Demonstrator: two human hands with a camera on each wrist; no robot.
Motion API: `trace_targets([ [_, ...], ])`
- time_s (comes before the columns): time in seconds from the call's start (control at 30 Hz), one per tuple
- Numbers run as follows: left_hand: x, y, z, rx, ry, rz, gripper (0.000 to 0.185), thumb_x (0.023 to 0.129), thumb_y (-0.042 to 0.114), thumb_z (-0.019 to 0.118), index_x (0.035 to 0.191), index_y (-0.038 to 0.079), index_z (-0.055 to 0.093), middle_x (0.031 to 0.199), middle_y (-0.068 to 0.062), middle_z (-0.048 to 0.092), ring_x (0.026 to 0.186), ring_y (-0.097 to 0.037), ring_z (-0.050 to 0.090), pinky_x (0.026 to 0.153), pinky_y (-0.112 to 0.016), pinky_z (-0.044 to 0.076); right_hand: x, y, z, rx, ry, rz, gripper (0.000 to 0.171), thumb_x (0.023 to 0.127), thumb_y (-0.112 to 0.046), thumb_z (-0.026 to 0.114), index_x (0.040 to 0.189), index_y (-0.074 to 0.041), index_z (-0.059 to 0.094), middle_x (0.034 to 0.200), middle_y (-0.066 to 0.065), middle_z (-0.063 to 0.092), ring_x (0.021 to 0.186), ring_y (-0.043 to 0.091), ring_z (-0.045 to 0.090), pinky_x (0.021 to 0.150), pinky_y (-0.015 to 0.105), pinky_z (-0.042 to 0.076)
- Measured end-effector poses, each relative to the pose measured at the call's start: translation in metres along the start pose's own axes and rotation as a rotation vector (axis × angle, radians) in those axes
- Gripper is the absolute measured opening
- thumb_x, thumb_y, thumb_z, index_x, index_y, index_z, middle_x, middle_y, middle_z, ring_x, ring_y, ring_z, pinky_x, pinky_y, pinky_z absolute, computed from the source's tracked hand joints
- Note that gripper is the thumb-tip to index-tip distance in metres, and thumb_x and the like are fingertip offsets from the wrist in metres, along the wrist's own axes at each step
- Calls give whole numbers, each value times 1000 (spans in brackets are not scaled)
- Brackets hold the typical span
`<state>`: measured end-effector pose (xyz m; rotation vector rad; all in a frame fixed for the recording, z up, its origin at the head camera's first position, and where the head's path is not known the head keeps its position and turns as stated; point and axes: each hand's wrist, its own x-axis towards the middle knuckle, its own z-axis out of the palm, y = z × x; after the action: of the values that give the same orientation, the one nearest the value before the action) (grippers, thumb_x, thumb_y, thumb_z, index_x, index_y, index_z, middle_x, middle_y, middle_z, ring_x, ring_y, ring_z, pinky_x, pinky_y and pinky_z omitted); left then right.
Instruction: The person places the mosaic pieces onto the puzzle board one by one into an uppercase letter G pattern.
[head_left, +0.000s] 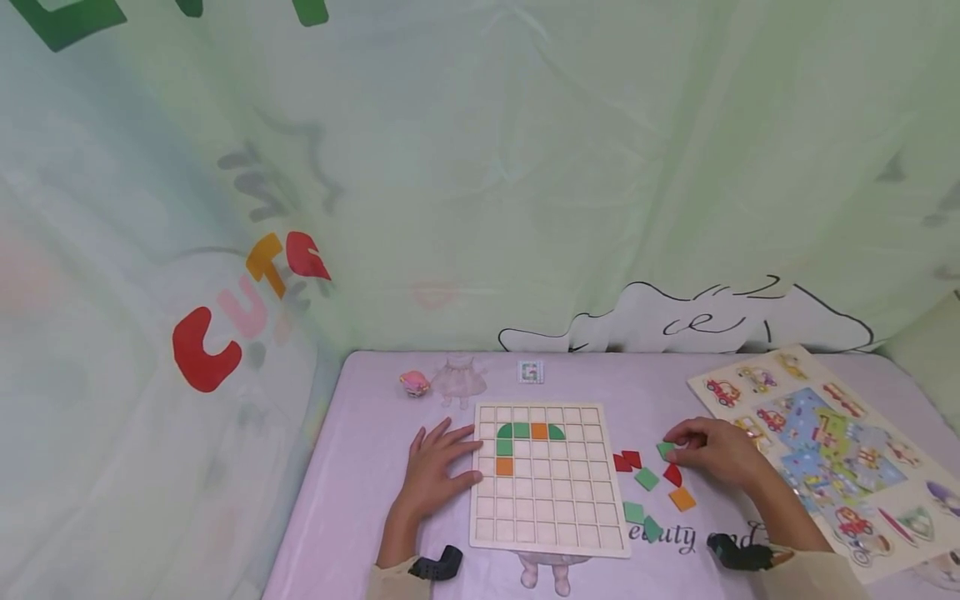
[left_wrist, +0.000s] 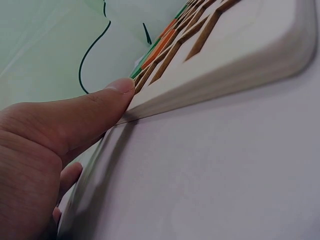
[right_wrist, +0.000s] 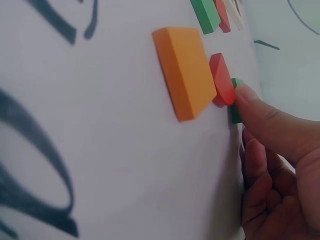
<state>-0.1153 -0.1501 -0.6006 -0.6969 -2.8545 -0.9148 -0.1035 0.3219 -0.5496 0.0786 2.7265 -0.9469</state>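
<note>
Spread across the scene: a lilac printed tablecloth (head_left: 360, 467) under a pale green curtain backdrop (head_left: 480, 167).

At far right, lying flat: a large wooden vehicle-picture puzzle board (head_left: 817, 442), untouched.

In the middle: a pale wooden grid board with square cells (head_left: 547, 479), flat on the cloth, a few green and orange tiles (head_left: 528, 431) already seated in its far-left cells. Looks stiff and fairly light, likely to slide on the smooth cloth unless steadied at an edge.

Resting flat at the board's left edge: the left hand (head_left: 435, 471), fingers straight and spread, thumb (left_wrist: 95, 112) pressed against the board's side wall, gripping nothing.

Just right of the board: a loose scatter of small flat coloured tiles, among them red pieces (head_left: 626, 460), green squares (head_left: 647, 478) and an orange square tile (head_left: 682, 498). In the right wrist view, the orange square (right_wrist: 187, 70) shows a thick, hard-edged slab, beside a red curved piece (right_wrist: 221, 80).

At the far end of that scatter: the right hand (head_left: 716, 454), fingers curled, fingertips closed on a small green tile (head_left: 665, 450); thumb tip (right_wrist: 250, 100) laid against its edge (right_wrist: 235, 112) in the wrist view, tile apparently on or just at the cloth.

Judged handling: rigid, very light, smooth-faced, not fragile; thick enough for a pinch across two opposite edges, thumb on one side and forefinger on the other. Flat faces likely slippery under a top-down press; edge grip the safer hold.

Far off, near the curtain: a small pink toy (head_left: 414, 383) and a small pattern card (head_left: 530, 372).
</note>
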Motion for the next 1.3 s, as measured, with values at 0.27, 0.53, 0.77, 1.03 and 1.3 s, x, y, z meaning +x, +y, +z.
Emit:
trace_targets([
  [0.27,-1,0,0,0,-8,-9,49,87,48,74,132,29,70,151,6,57,152,-32,36,120,-67,16,0,-1,0,19,-12,20,30,84,-30,83,105,-12,74,87,3,59,84,22,52,66,29,40],
  [0.53,-1,-2,1,7,-19,-23,49,88,49,73,133,30,69,152,9,55,153,-29,34,122,-65,14,1,-2,-1,32,-34,33,30,85,-31,83,103,-11,70,88,4,58,86,22,52,67,29,40],
  [0.77,0,-1,2,-3,7,6,49,87,49,74,132,29,70,150,5,58,151,-34,36,119,-68,17,-2,-4,-3,51,-36,43,33,86,-34,82,101,-10,67,88,4,58,86,22,51,68,29,39],
  [1.03,0,-2,2,4,-29,-26,51,88,52,72,134,31,68,153,9,54,154,-28,32,123,-64,13,-3,-3,-4,65,-41,45,34,90,-38,77,104,-9,67,91,4,60,88,22,52,70,28,40],
  [1.3,0,-4,2,14,-33,-22,51,89,53,71,135,31,68,153,8,54,154,-29,32,123,-65,14,-2,-2,-4,74,-45,57,35,90,-39,77,105,-9,67,92,5,62,89,21,52,70,26,42],
])
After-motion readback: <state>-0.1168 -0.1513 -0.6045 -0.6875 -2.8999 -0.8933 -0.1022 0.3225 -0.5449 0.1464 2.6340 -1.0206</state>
